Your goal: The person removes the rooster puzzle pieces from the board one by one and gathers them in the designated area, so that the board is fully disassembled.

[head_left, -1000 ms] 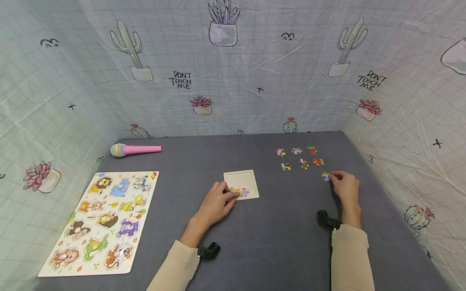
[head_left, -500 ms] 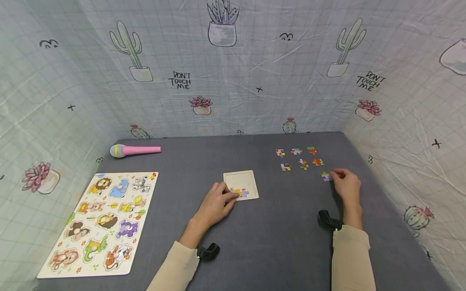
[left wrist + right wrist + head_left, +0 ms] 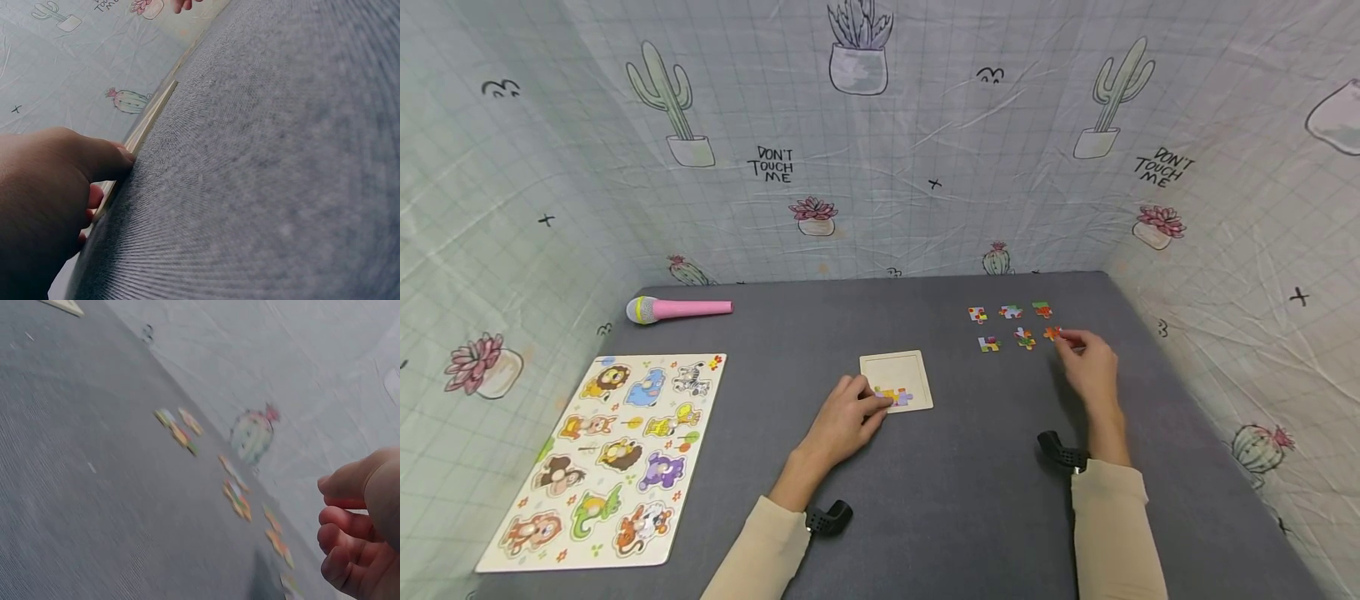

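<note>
My left hand [image 3: 844,423] holds the near left corner of a small square wooden puzzle tray [image 3: 893,367]. In the left wrist view its thumb lies along the tray's edge [image 3: 150,122]. Joined yellow and purple pieces [image 3: 902,396] lie along the tray's near side, partly under the fingers. My right hand [image 3: 1092,371] hovers by an orange puzzle piece [image 3: 1051,332], its fingers loosely bent. No piece shows between those fingers in the right wrist view. Below the orange one, another loose piece [image 3: 290,585] lies on the table, hidden by the hand in the head view.
More loose pieces lie in two rows at the back right, among them a red-and-green piece [image 3: 1042,309] and a purple-and-white piece [image 3: 989,343]. A wooden animal board [image 3: 688,492] takes up the left side. Behind it lies a pink toy microphone [image 3: 692,308]. Printed cloth walls enclose the table.
My right hand has left the purple-and-green piece at the near right and moved up and left to the orange one. The left hand has stayed on the tray.
</note>
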A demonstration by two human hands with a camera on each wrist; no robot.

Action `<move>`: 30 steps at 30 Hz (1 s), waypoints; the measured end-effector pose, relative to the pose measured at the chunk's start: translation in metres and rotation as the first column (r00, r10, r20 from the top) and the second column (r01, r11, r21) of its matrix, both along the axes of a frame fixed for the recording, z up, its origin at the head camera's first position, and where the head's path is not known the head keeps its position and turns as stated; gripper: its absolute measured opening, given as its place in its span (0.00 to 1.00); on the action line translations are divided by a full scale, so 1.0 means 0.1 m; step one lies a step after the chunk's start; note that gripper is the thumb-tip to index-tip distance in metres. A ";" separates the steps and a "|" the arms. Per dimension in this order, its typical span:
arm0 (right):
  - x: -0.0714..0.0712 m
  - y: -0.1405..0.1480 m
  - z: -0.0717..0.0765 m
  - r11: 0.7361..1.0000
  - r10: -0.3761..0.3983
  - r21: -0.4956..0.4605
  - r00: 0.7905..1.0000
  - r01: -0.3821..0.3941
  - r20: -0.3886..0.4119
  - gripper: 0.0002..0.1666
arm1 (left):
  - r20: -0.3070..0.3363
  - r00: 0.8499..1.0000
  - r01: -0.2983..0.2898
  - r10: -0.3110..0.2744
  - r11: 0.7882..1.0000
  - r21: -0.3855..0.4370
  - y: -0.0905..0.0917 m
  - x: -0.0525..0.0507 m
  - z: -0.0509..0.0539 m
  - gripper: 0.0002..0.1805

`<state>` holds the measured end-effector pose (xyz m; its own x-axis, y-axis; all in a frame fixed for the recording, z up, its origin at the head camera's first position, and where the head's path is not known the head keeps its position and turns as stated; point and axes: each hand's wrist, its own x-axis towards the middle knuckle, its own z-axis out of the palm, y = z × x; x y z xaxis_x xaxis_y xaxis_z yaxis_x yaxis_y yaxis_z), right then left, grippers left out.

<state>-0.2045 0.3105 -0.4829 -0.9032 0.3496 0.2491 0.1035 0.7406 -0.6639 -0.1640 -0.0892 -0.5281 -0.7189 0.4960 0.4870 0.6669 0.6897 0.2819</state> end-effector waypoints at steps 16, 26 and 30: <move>-0.10 -0.54 0.03 0.975 0.220 0.022 0.975 -0.219 -0.026 0.16 | -0.006 1.000 0.006 -0.006 1.000 0.028 0.01 -0.02 -0.01 0.07; -0.10 -0.90 0.01 0.934 0.356 0.046 0.934 -0.354 -0.035 0.15 | -0.030 1.000 0.003 -0.002 0.999 0.049 0.01 -0.02 -0.02 0.06; -0.08 -1.04 0.01 0.920 0.389 0.048 0.921 -0.388 -0.016 0.16 | -0.008 1.000 -0.007 0.007 0.999 0.038 0.01 -0.02 -0.02 0.06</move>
<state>-0.2122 0.2067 -0.4819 -0.9592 -0.0395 0.2800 -0.2143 0.7474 -0.6288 -0.1660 -0.0886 -0.5302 -0.7184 0.4719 0.5111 0.6643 0.6833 0.3029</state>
